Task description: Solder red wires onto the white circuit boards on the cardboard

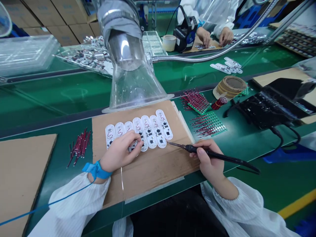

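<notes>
A row of several white oblong circuit boards (150, 130) lies on a brown cardboard sheet (153, 164). My left hand (120, 153) rests on the lower ends of the left boards, fingers curled and pinched on a thin solder wire (121, 184) that trails toward me. A blue strap circles that wrist. My right hand (208, 161) is closed round a black soldering iron (212, 154), its tip pointing left, just right of the last board's lower end.
A clear fume-extractor hood (130, 79) hangs over the cardboard's far edge. Red wire pieces (79, 146) lie left; green board panels with red wires (207, 123) and a tape roll (230, 86) lie right. Black station (266, 108) far right. Another person's hands (214, 36) work across the belt.
</notes>
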{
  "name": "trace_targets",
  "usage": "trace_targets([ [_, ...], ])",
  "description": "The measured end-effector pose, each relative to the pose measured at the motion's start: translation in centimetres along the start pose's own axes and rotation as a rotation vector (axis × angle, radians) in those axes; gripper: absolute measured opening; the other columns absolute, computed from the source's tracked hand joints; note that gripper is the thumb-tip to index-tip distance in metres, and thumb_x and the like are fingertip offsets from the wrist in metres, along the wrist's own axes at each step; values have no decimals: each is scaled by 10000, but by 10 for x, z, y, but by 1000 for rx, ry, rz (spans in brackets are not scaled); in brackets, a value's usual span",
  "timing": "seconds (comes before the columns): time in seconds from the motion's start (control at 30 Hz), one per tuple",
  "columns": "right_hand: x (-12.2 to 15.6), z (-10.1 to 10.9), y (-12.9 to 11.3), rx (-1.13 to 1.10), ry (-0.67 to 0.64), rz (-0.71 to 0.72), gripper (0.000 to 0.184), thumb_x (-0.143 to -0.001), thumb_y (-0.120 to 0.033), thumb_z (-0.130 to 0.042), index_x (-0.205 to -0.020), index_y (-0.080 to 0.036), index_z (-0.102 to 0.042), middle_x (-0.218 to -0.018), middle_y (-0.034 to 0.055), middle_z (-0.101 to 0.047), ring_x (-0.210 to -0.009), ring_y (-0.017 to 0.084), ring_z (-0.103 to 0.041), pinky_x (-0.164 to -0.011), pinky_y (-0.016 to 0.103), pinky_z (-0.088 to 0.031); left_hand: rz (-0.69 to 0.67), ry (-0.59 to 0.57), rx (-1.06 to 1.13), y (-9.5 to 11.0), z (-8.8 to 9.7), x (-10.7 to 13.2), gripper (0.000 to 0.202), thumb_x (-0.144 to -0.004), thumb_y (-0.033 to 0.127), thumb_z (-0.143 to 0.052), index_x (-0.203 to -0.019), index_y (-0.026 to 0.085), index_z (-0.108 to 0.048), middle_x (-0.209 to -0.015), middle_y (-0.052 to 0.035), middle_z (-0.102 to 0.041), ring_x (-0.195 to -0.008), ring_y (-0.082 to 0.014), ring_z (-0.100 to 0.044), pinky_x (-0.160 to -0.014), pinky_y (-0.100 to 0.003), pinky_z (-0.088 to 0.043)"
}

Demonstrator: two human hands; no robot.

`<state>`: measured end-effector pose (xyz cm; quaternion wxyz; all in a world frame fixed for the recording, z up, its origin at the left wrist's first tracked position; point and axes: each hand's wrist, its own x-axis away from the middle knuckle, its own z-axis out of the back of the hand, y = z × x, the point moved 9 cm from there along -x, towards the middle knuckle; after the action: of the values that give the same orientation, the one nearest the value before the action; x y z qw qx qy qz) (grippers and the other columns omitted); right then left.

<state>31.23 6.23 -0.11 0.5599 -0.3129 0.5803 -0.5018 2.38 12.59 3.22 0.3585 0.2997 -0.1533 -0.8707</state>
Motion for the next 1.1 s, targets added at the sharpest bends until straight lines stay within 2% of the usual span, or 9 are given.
trace_targets([
  [0.17, 1, 1, 6, 7, -42, -3, 187, -1081, -427, -732, -1014, -253, -737, -777, 1, -717, -595, 156, -696, -542, 260, -553, 9, -15, -8, 0, -1, -2, 144, -1093, 167, -544, -963, 226, -561, -772, 48, -548, -581, -126, -425, -580, -265, -367],
  [0.37, 2, -1, 9, 84, -61, -29, 242, -1066, -478, -744, -997, -247, -737, -782, 13, -733, -578, 168, -707, -537, 279, -576, 12, -27, -13, -1, -4, -3, 137, -1096, 179, -544, -970, 222, -576, -770, 43, -559, -588, -130, -453, -586, -269, -378],
  [0.57, 2, -1, 8, 60, -68, 3, 165, -1075, -418, -738, -1034, -258, -743, -801, 9, -740, -593, 166, -720, -551, 278, -594, 18, -36, 2, -3, -5, -1, 122, -1098, 186, -545, -988, 227, -578, -783, 35, -588, -625, -138, -508, -611, -272, -411],
  [0.77, 3, -3, 7, 77, -98, 22, 110, -1072, -373, -747, -1052, -265, -751, -831, 8, -771, -604, 161, -737, -567, 269, -608, 23, -53, 6, -4, -7, 0, 127, -1106, 198, -543, -988, 227, -581, -809, 29, -617, -611, -134, -498, -620, -275, -423],
  [1.1, 3, -5, 8, 91, -122, 17, 130, -1067, -387, -751, -1052, -258, -743, -853, 18, -787, -604, 166, -744, -562, 278, -621, 2, -45, -16, -1, -5, -2, 129, -1105, 195, -535, -989, 222, -584, -789, 35, -602, -601, -130, -482, -614, -276, -413],
])
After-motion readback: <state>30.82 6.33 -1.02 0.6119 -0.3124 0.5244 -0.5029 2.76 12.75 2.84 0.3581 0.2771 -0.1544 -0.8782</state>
